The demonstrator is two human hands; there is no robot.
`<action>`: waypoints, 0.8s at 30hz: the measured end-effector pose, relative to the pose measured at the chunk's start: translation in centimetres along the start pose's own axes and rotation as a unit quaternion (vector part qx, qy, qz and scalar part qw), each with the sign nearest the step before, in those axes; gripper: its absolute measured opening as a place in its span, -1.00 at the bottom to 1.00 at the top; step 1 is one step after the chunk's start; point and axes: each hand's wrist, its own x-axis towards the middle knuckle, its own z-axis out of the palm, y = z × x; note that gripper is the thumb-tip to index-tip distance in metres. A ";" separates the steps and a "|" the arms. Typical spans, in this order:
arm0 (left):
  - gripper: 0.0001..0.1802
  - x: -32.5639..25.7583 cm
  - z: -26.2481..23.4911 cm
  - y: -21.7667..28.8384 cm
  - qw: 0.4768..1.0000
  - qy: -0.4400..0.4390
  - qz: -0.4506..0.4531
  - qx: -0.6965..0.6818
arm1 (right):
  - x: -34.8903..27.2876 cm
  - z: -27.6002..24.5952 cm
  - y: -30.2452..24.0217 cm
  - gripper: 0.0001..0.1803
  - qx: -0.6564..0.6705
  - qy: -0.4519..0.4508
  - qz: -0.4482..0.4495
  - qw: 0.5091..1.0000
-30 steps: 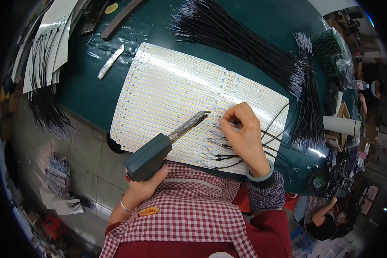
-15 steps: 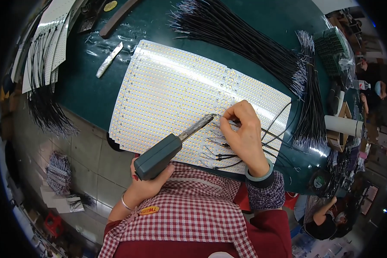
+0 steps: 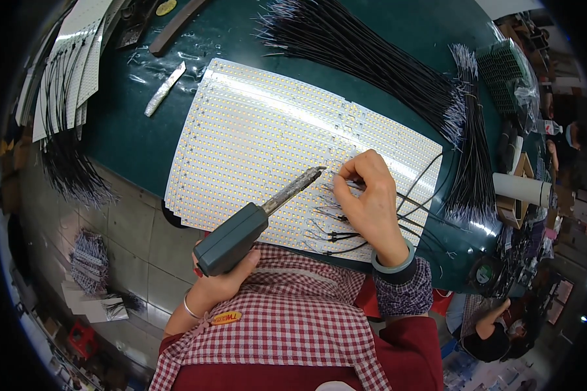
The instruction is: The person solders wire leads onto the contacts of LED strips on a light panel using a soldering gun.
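My left hand (image 3: 225,279) is wrapped round the grip of a dark green soldering gun (image 3: 231,238). Its long, scorched tip points up and right over a stack of white LED boards (image 3: 241,137). Just right of the tip, my right hand (image 3: 374,205) pinches a thin black wire (image 3: 407,195), whose end is mostly hidden by the fingers. Below that hand, several short black wires (image 3: 343,236) with bare, split ends lie along the right part of the top board. A small gap shows between the gun's tip and my right fingertips.
A big bundle of black wires (image 3: 365,62) spans the back of the green table (image 3: 120,133), with another bundle (image 3: 471,150) at right. A silver-handled knife (image 3: 165,89) lies left of the boards. Wired boards (image 3: 72,65) overhang the left edge. A person (image 3: 492,332) sits at lower right.
The soldering gun has drawn back slightly down and left, its tip now apart from my right fingertips. My right hand has barely moved.
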 end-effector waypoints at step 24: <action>-0.80 1.3 0.9 1.1 0.996 0.070 0.053 0.001 | 0.0 0.7 0.0 -0.90 0.007 0.034 0.007 0.999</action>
